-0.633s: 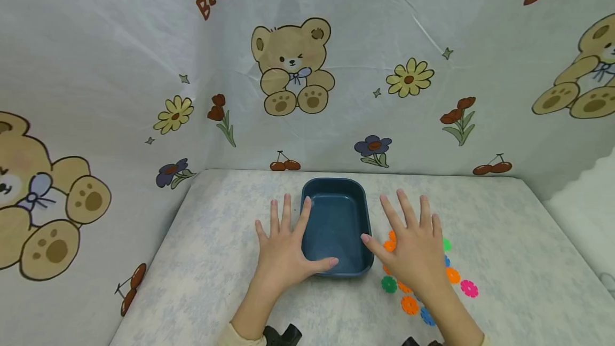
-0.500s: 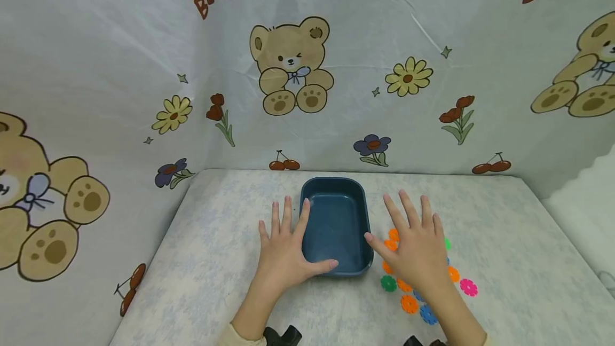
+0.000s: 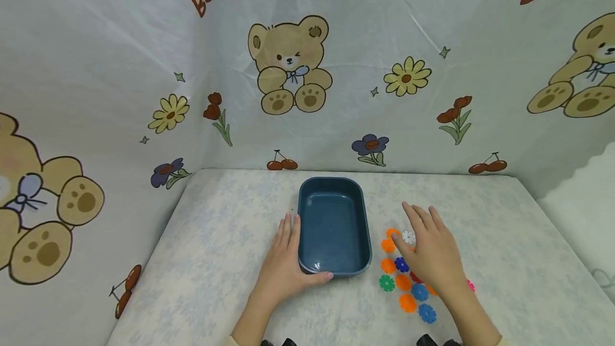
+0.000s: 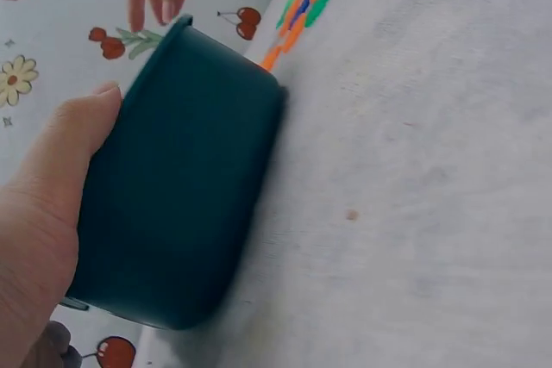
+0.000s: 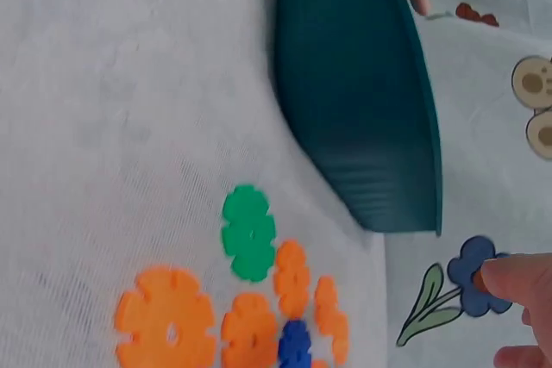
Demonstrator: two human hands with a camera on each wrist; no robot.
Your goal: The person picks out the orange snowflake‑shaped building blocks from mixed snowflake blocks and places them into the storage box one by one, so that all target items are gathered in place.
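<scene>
A dark blue rectangular tub [image 3: 334, 223] stands on the table with nothing in it. My left hand [image 3: 282, 268] is at its near left corner, fingers straight along the left side and thumb by the near rim; the left wrist view shows the thumb [image 4: 65, 148] close against the rim. To the right of the tub lie several notched, flower-shaped plastic discs, among them orange [image 3: 408, 303], green [image 3: 386, 283], blue [image 3: 427, 313] and white [image 3: 408, 236]. Above these hovers my right hand [image 3: 436, 255], fingers slightly bent and holding nothing. It hides some discs.
The table [image 3: 221, 239] has a pale mottled cover. Behind it and to the left hangs a light cloth [image 3: 351, 25] printed with bears and flowers. A pink disc [image 3: 471, 285] shows beyond my right wrist.
My left hand has drawn its spread fingers together and come down beside the tub. My right hand has shifted right, its fingers closer together, uncovering more discs. The tub stays put.
</scene>
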